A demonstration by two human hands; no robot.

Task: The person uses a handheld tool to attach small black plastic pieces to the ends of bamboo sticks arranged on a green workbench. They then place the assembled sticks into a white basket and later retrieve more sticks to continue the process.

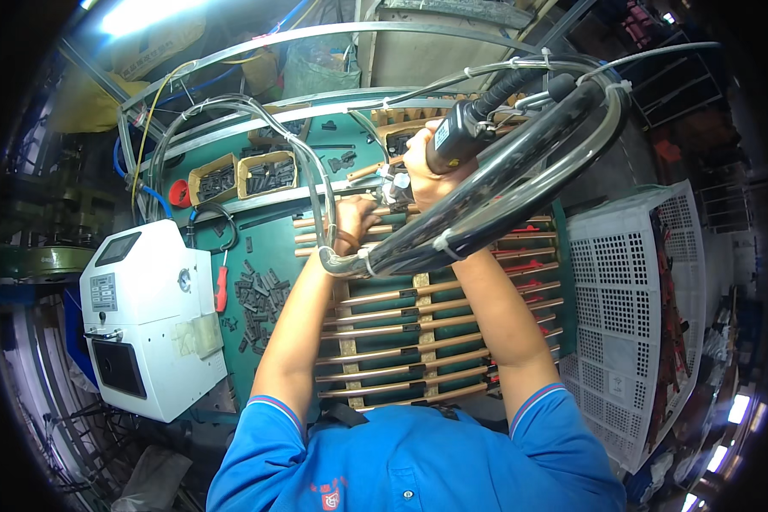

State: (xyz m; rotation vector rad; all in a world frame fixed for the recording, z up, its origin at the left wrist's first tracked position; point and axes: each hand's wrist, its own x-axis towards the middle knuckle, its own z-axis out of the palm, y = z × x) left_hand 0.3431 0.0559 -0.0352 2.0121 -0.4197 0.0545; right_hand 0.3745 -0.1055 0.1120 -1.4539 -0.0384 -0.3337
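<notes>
My right hand (431,171) is wrapped round a black power screwdriver (459,141), held upright above the far end of the work. Its silver nozzle (395,186) points down beside my left hand (356,220). The left fingers are curled in against the far rods, and what they pinch is partly hidden by them and the hoses. Several copper-coloured rods (384,333) lie crosswise in a row, with black joints along them and red parts (527,264) near their right ends. Pale slotted strips (427,341) run beneath the rods. A thick bundle of clear and black hoses (503,200) loops over both wrists.
Loose black parts (263,294) and a red-handled screwdriver (222,288) lie on the green table (269,235). A white machine (149,320) stands left, a white perforated crate (619,299) right. Boxes of black parts (266,175) and a red cup (180,194) sit behind a metal frame (256,201).
</notes>
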